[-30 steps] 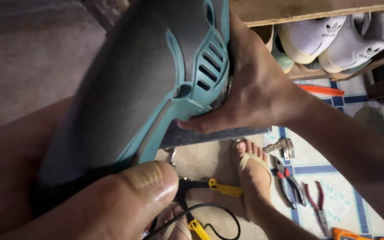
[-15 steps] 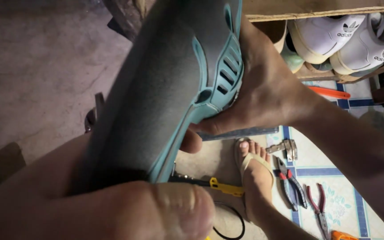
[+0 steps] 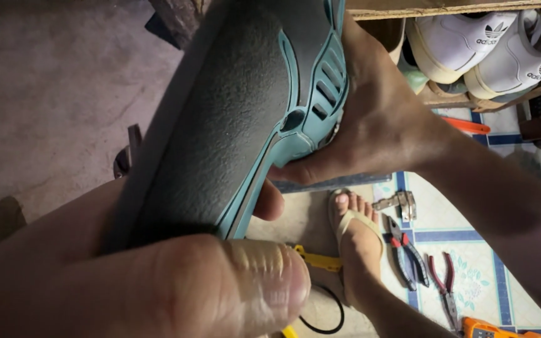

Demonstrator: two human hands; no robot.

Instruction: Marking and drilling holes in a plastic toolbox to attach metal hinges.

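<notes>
Up close, your hands wrap the teal-and-grey power tool (image 3: 245,119) — left hand (image 3: 176,288) lower frame, right hand (image 3: 370,125) centre-right, both grips clasped on it.

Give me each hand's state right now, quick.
Left hand: closed around the rear of the teal and grey power tool.
Right hand: closed on the same power tool's vented front end.

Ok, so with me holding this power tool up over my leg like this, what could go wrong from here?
1. The teal and grey power tool is held in the air by the right hand and left hand; if it slipped, it might drop onto the sandalled foot below.
2. Pliers, a metal hinge and a black cable lie loose on the floor by that foot, a likely tripping or snagging hazard.
</notes>
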